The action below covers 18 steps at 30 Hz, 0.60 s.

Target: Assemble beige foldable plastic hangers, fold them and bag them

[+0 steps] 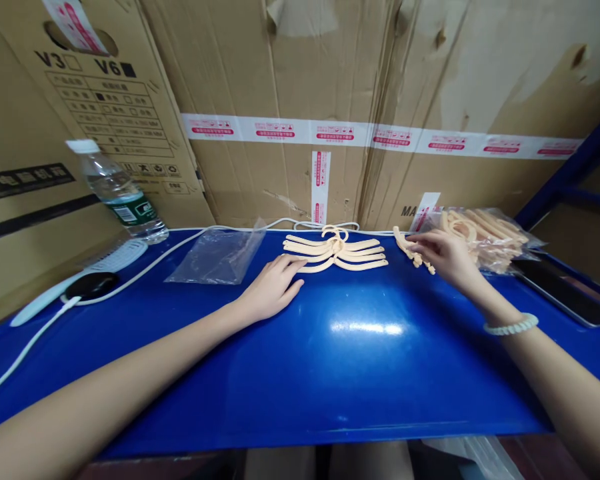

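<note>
Two hands work above the blue table (360, 393). The right hand (445, 257) has its fingers curled down against a few loose cream pieces (405, 247); I cannot tell whether its grip is closed on one or only touching. The left hand (275, 283) lies palm down, its grip loose, thumb apart, fingertips at the left ends of the cream hangers (337, 250), probably to steady them.

Those hangers lie in the middle, nested with hooks toward the back and arms spread sideways, presumably to keep them tidy and easy to count. Beyond the right hand, a clear bag of more cream pieces (503, 233) sits within easy reach, likely serving as the supply. A flat clear bag (215, 257) lies on the left, well apart from the hangers. Farther left, a water bottle (130, 207) leans by the cardboard boxes (290, 180), seemingly put there to leave working room.
</note>
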Motion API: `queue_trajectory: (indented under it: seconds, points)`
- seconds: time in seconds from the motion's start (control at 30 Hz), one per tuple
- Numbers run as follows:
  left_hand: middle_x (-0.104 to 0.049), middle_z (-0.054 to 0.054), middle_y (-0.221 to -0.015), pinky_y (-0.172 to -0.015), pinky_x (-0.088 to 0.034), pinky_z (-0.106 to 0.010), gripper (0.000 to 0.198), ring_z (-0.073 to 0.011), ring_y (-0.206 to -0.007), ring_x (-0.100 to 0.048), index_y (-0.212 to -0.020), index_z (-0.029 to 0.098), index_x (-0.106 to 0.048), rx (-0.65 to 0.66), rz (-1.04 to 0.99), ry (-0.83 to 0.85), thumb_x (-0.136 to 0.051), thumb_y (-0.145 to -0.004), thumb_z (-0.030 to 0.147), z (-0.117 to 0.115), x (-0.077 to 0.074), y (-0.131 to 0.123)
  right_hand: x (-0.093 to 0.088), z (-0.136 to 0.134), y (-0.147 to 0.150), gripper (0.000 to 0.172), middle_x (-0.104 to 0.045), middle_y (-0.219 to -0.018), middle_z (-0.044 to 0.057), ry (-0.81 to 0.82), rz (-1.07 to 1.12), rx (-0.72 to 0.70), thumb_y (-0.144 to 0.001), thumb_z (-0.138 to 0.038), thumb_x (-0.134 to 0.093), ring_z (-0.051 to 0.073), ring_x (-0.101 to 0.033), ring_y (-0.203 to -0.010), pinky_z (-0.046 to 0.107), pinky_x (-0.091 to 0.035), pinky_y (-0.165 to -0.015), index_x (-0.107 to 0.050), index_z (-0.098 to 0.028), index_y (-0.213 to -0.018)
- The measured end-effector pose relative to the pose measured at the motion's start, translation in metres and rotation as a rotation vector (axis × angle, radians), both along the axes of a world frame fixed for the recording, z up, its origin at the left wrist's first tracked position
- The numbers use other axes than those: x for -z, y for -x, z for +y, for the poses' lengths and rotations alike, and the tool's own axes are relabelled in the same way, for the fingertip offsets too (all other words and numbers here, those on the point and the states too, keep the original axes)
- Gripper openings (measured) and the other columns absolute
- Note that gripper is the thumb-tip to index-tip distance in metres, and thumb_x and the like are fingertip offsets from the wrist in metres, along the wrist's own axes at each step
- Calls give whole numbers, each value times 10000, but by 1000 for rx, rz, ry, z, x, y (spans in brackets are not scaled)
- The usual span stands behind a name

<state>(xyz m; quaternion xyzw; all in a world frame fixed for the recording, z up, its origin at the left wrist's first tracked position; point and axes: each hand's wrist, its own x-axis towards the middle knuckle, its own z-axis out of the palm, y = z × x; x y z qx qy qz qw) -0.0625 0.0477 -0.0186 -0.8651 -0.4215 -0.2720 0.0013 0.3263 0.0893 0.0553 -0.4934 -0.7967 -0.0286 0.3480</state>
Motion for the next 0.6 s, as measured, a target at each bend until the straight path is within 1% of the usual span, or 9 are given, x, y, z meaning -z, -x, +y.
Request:
queue_trajectory:
  seconds: [0.07,0.13,0.2,0.27,0.33,0.4,0.5,0.6]
  points:
    - [-593,-156,-1295,-1067,-458,-538,364,-308,-1230,-549,-1323,158,-568,-10,-29,2,-486,-978,237,3,3,0,-4,-6,6,315,-665,-706,72,71,83,4,-870,-481,-621,188,-572,-581,317,-448,-546,-719,-184,-829]
    - [-603,-155,-1267,-1067,-462,-528,345,-296,-1208,-558,-1304,150,-582,-3,-63,-3,-484,-977,208,6,5,0,-3,-12,14,368,-625,-604,35,233,217,-3,-857,-551,-637,153,-528,-482,289,-417,-471,-657,-192,-778]
    - [-613,-145,-1239,-1064,-466,-512,321,-281,-1177,-568,-1273,154,-605,19,-92,-10,-482,-977,177,8,6,-1,0,-16,22,410,-597,-550,1,406,388,-45,-819,-602,-678,135,-522,-431,274,-439,-438,-609,-200,-777]
    - [-624,-130,-1188,-1037,-484,-496,299,-268,-1133,-581,-1235,170,-632,36,-104,-6,-476,-980,156,7,6,-3,2,-19,29,445,-643,-600,12,544,536,-115,-743,-612,-758,154,-607,-495,288,-526,-487,-591,-201,-779]
    - [-628,-122,-1129,-998,-503,-481,289,-263,-1091,-589,-1199,176,-654,40,-102,3,-463,-985,145,5,4,-4,4,-22,36,453,-711,-714,53,650,618,-176,-669,-565,-837,193,-691,-626,313,-593,-574,-595,-196,-773]
    - [-619,-121,-1100,-966,-515,-461,296,-257,-1061,-592,-1189,173,-660,41,-104,6,-449,-986,134,2,1,-5,5,-24,40,427,-743,-791,79,716,656,-203,-628,-484,-887,211,-718,-700,324,-616,-621,-613,-188,-769]
    - [-589,-111,-1090,-924,-531,-416,330,-235,-1007,-598,-1225,180,-642,54,-121,15,-429,-981,117,-1,-1,-6,8,-26,43,393,-747,-792,66,757,701,-206,-587,-390,-918,193,-707,-678,331,-628,-637,-688,-172,-821]
    - [-562,-98,-1053,-892,-539,-381,342,-216,-954,-599,-1236,177,-633,69,-150,41,-416,-978,117,-1,-1,-6,10,-26,44,422,-735,-762,52,793,702,-207,-566,-386,-926,171,-682,-652,331,-626,-654,-746,-159,-873]
